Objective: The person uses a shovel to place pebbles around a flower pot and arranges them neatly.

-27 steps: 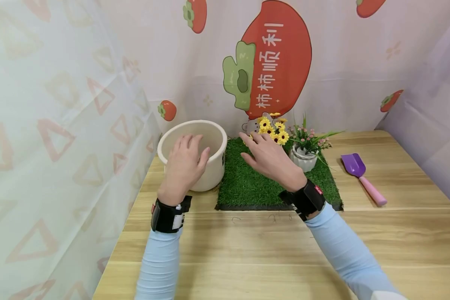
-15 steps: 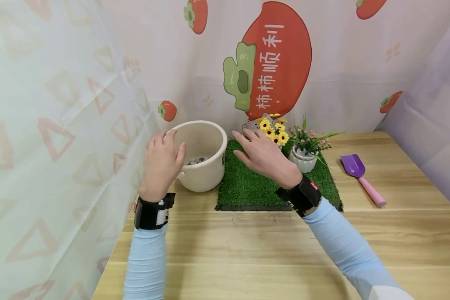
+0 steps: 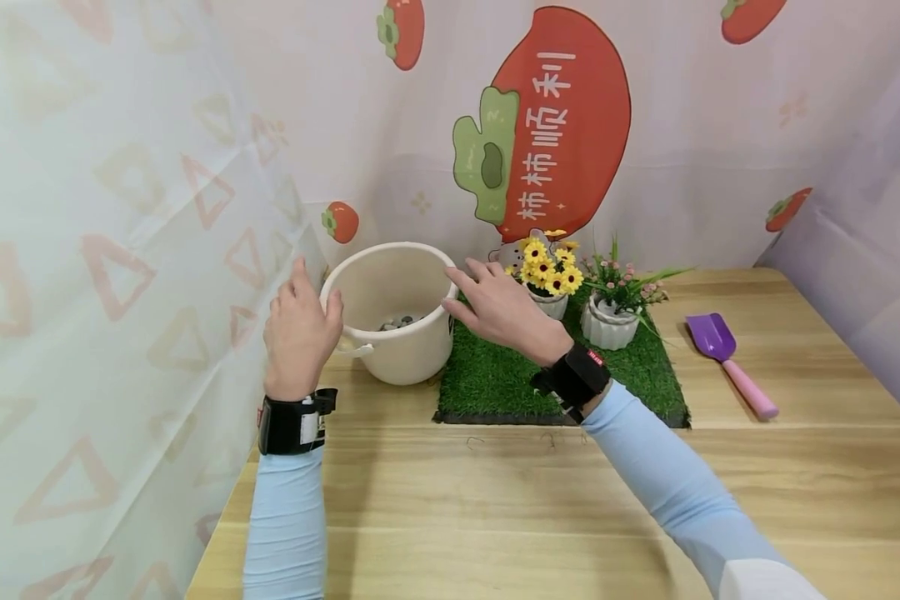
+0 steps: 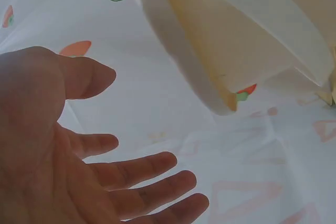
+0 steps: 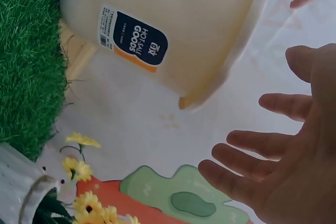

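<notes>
A cream plastic bucket (image 3: pixel 412 360) stands upright on the table, with several small grey pebbles (image 3: pixel 399 322) at its bottom. At its left side is my left hand (image 3: pixel 297 337), fingers extended and thumb apart. The left wrist view shows that palm empty, a gap between the fingers and the bucket's rim (image 4: pixel 184 66). My right hand (image 3: pixel 504 308) reaches toward the right side of the rim, fingers spread. In the right wrist view, that hand (image 5: pixel 278 145) holds nothing and stands apart from the bucket, whose side carries a dark label (image 5: pixel 134 40).
On a green turf mat (image 3: pixel 510 387) stand a pot of yellow flowers (image 3: pixel 546 271) and a white pot with pink flowers (image 3: pixel 610 321). A purple trowel with pink handle (image 3: pixel 731 362) lies on the wooden table (image 3: pixel 495 508) at right. Printed curtains hang behind and left.
My left hand has moved left from in front of the bucket to its left side, uncovering the pebbles and a handle lug. My right hand has shifted left, nearer the rim.
</notes>
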Demonstrator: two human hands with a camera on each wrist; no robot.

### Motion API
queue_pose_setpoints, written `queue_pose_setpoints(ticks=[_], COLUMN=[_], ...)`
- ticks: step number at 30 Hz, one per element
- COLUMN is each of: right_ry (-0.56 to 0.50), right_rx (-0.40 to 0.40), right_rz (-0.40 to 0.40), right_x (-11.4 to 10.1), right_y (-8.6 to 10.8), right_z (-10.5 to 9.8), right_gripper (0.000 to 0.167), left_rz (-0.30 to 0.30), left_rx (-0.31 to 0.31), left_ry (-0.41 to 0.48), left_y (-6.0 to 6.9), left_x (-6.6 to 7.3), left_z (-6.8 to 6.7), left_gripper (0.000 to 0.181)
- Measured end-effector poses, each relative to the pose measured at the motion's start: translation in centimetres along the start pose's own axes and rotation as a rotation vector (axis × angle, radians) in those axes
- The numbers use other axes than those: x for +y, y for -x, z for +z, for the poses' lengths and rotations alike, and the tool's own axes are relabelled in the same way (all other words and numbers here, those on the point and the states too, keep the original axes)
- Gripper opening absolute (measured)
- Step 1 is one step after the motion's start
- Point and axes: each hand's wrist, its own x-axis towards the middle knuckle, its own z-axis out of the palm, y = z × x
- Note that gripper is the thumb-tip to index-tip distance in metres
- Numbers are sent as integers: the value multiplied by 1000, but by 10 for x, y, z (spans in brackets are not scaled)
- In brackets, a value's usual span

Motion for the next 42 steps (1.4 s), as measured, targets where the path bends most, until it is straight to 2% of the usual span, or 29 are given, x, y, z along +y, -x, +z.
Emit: queue_pose_setpoints(ticks=[5,10,15,18,21,25,28,32,40,42], right_ry=[-172,-449,-663,-757,-825,-897,-925,-938,-1087,-1084], right_rx=[-33,-22,30,27,11,-1,-9,-25,-3,-17], right_rz=[60,163,260,308,373,472,512,525,517,524], right_x=[3,5,12,16,20,20,20,19,16,16], right_y=[-9,-18,-25,-29,-31,-34,-36,-37,-35,-35], right_z=[8,20,33,39,42,43,43,48,56,57], right_gripper=[62,67,66,65,66,67,68,69,68,69], left_rz=[-80,-128,-154,-188,-215,-214,-218,-229,-241,-247], left_rx=[-37,-60,-53,-35,-32,-50,-62,-81,-54,-67], left_ry=[4,14,41,53,75,128,183,231,223,229], left_y=[0,1,-1,-2,-3,-6,-8,-9,-12,-13], left_x=[-6,-11,-16,-21,-26,-30,-31,-30,-25,-25], left_z=[5,10,15,17,19,22,24,27,34,35], left_gripper=[68,69,73,75,76,77,75,74,65,65])
